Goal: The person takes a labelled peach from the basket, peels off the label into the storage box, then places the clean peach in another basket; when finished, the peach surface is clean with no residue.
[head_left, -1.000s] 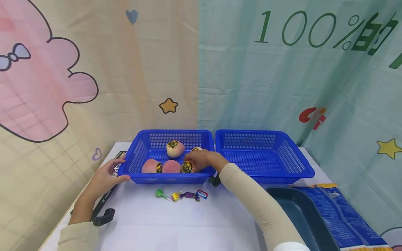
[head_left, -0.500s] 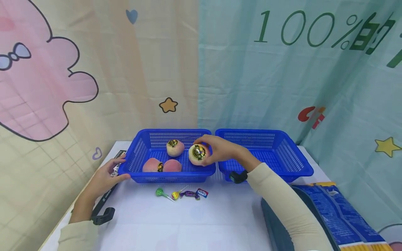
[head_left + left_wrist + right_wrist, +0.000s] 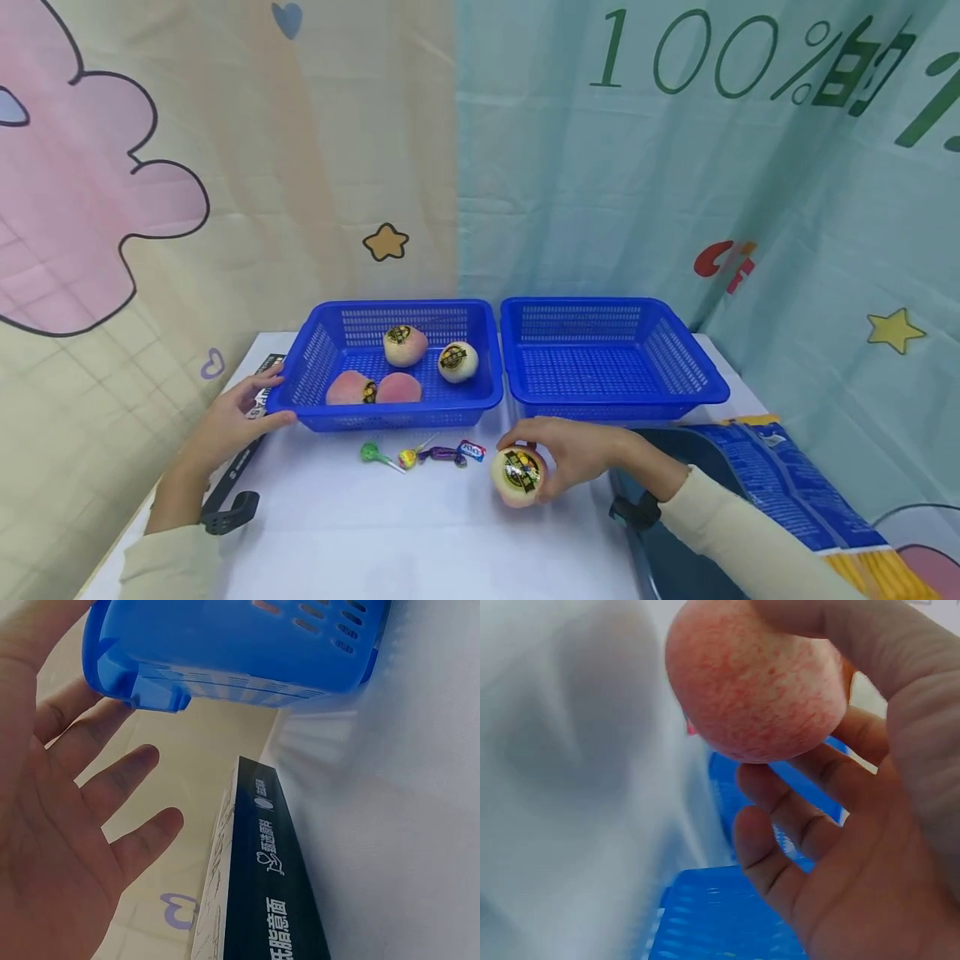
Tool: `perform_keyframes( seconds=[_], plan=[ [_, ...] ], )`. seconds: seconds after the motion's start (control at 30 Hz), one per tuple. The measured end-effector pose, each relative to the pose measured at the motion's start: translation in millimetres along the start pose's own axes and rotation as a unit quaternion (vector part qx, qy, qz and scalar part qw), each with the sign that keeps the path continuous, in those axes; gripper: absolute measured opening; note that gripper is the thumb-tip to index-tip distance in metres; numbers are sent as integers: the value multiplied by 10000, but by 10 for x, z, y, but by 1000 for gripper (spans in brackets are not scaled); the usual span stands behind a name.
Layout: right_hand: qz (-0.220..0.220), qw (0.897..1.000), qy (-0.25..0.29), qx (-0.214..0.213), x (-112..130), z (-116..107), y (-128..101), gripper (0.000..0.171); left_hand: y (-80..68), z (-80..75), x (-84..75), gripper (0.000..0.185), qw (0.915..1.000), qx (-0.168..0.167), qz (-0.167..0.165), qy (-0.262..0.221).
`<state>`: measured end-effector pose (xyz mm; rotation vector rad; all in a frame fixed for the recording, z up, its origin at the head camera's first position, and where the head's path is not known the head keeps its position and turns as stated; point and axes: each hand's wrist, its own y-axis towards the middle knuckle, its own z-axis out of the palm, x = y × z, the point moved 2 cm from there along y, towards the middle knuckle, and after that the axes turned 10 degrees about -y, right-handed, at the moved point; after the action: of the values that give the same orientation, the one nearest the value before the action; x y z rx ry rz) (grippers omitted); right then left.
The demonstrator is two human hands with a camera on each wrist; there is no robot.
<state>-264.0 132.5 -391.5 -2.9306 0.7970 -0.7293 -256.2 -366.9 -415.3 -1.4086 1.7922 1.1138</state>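
Note:
My right hand [image 3: 573, 454] holds a peach [image 3: 519, 475] with a black and gold sticker above the white table, in front of the two baskets. In the right wrist view the thumb and fingers sit around this pink peach [image 3: 757, 682]. My left hand [image 3: 232, 425] touches the left corner of the left blue basket [image 3: 390, 417], its fingers fairly straight and spread. The left wrist view shows some of its fingertips at the basket rim [image 3: 161, 694]. Inside that basket lie a pale peach [image 3: 458, 362], a peach [image 3: 405, 346] at the back and two pinker ones in front.
A second blue basket [image 3: 592, 408] stands at right. In front lie a green lollipop [image 3: 371, 452], a yellow lollipop [image 3: 407, 458] and wrapped candies [image 3: 444, 455]. A dark tray [image 3: 675, 542] and a blue package [image 3: 795, 479] are at right; a long black box [image 3: 270, 862] lies left.
My right hand has lifted a peach out of the left basket and brought it forward and right over the table. The left hand keeps its place at the basket. The view has shifted slightly.

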Motion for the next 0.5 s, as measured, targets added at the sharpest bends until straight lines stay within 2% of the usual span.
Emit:
perform_keyframes(
  seconds=[0.17,0.5],
  plan=[
    [437,9987,64,250,-66,109,28,74,-40,-31,9,70,9998,49,-173,-34],
    [363,9988,-46,314,-100,125,22,74,-20,-8,-15,72,9998,9,-131,138]
  ],
)
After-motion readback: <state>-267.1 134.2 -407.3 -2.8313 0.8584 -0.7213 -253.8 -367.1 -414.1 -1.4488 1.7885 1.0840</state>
